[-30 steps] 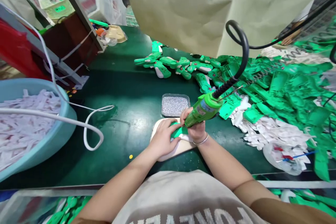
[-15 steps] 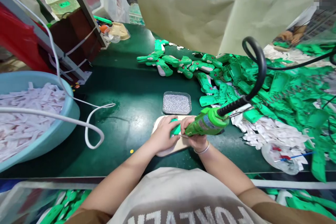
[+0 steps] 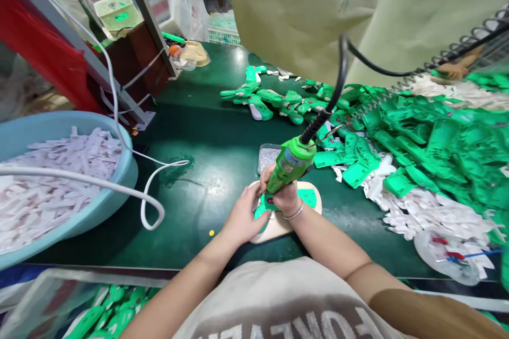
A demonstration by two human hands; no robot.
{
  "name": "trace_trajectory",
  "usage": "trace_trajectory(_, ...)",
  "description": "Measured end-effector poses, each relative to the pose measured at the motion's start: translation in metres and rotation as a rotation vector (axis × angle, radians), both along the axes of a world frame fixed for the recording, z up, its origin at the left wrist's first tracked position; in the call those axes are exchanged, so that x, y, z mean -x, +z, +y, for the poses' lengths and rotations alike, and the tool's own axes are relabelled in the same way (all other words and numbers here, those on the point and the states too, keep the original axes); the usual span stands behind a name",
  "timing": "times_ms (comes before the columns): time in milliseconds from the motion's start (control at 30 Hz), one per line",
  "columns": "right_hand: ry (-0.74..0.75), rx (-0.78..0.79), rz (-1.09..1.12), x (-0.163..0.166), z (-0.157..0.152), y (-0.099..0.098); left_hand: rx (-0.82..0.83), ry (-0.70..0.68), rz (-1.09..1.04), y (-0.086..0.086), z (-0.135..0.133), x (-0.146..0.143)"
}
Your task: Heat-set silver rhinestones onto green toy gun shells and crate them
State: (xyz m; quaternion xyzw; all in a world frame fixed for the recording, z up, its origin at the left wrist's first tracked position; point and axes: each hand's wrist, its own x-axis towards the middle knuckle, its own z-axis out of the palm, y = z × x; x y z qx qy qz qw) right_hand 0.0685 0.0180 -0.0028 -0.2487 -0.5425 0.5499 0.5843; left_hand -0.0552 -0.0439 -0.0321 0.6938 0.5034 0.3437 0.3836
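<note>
My right hand [image 3: 287, 198] is wrapped around a green electric screwdriver [image 3: 293, 161], which leans with its black cable end up and to the right. Its tip is hidden behind my fingers, over a green plastic shell [image 3: 307, 199]. That shell lies on a pale rounded board [image 3: 276, 230] in front of me. My left hand [image 3: 243, 217] grips the shell's left end, thumb on the near side and fingers on the far side. Just beyond the board sits a small clear tray [image 3: 259, 161] full of tiny silvery screws, partly covered by my right hand and the screwdriver.
A blue basin [image 3: 129, 169] of white strips stands left, with a white cable [image 3: 153, 214] looping beside it. Green shells [image 3: 421, 137] and white pieces [image 3: 429, 212] are heaped at right. Joined green pieces [image 3: 274, 98] lie at the back. A co-worker's hand [image 3: 457, 69] shows far right.
The screwdriver has swung from lying nearly sideways to a more upright tilt. My right hand has shifted left over the shell, whose right end now shows. The whole view has turned slightly left.
</note>
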Motion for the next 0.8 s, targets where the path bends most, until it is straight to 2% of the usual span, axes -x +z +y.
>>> trace_trajectory(167, -0.025, 0.018, -0.031, -0.001, -0.001, -0.005, 0.002, -0.052, 0.064, 0.006, 0.000, 0.005)
trace_trajectory(233, -0.037, 0.023, 0.005, -0.003, -0.002, 0.002, 0.029, -0.121, 0.061, 0.012, 0.001, 0.009)
trace_trajectory(400, 0.059, 0.014, 0.115, -0.012, -0.021, 0.022, 0.043, -0.250, 0.068, 0.019, 0.003, 0.017)
trace_trajectory(467, 0.051, 0.008, 0.076, -0.013, -0.031, 0.020, 0.031, -0.257, 0.072, 0.019, 0.003, 0.019)
trace_trajectory(567, -0.024, -0.027, 0.007, -0.010, -0.038, 0.007, 0.026, -0.263, 0.079, 0.017, 0.005, 0.020)
trace_trajectory(667, -0.039, -0.050, -0.013, -0.007, -0.037, -0.003, 0.038, -0.331, 0.085, 0.017, 0.007, 0.022)
trace_trajectory(800, -0.011, -0.050, 0.027, -0.007, -0.037, 0.004, 0.020, -0.389, 0.101, 0.014, 0.010, 0.027)
